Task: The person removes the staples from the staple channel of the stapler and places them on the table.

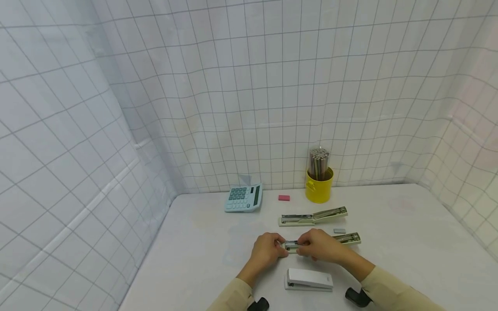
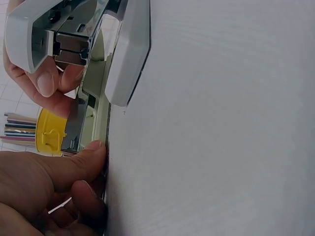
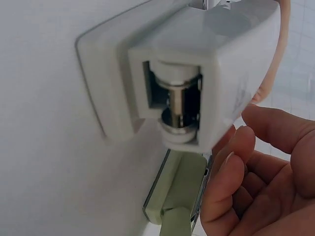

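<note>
Two hands met at an opened pale green stapler [image 1: 350,239], which lay on the white table [image 1: 408,229] between a closed white stapler [image 1: 309,277], nearer the person, and a second opened stapler [image 1: 297,219], farther off. The left hand [image 1: 267,249] pinched the front end of the pale green stapler, thumb on the near side. The right hand [image 1: 320,246] bent over the middle, its thumb and fingertips drawn close together at the metal magazine; whether they gripped anything there, I could not tell. A small grey block [image 1: 339,231] lay just behind the same stapler. Near the table's back edge stood a yellow mug [image 1: 318,192] full of pencils [image 1: 319,165], with a pink block [image 1: 284,198] and then a light blue calculator [image 1: 242,199] to its left.
</note>
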The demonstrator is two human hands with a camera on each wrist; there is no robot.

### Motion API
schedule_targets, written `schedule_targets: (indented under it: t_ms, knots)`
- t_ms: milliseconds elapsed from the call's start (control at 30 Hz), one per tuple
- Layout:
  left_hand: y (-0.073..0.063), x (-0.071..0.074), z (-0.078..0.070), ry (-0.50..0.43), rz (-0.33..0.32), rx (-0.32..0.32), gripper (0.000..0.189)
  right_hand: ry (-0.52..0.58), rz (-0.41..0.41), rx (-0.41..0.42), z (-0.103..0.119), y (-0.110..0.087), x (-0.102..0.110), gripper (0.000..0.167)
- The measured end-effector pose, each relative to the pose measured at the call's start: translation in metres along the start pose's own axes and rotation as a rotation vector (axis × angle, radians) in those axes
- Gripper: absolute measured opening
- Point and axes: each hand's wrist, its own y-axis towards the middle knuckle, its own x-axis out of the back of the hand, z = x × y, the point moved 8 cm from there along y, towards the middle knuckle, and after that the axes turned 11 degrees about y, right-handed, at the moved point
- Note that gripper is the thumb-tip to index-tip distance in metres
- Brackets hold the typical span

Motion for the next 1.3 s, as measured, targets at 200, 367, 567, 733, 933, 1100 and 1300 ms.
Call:
schedule_targets:
  t_ms: [200,367,567,733,933,1100,1300]
  knots:
    - [0.001,-0.001,0.000,-0.010,0.006,0.002,0.024,0.023,0.004,0.009,0.002,0.004,-0.004,0.017]
    - [0.000,-0.001,0.000,-0.022,0.021,0.014,0.024,0.048,-0.020,0.000,0.002,0.006,-0.006,0.021]
    - [0.001,-0.001,0.001,-0.015,0.019,0.012,0.024,0.114,-0.077,-0.040,-0.002,0.004,-0.006,0.021]
    - [0.001,-0.001,0.002,-0.029,0.028,0.007,0.024,0.085,-0.153,-0.036,-0.004,0.007,-0.004,0.012]
    - [0.001,-0.002,0.003,-0.034,0.021,-0.005,0.023,0.064,-0.205,0.026,0.003,0.015,-0.005,0.007]
    - [0.002,-0.004,0.004,-0.037,0.020,-0.016,0.021,0.034,-0.229,0.029,0.003,0.022,-0.009,0.011]
    - [0.003,-0.003,0.004,-0.030,0.006,-0.023,0.021,0.014,-0.243,0.039,0.005,0.024,-0.009,0.010]
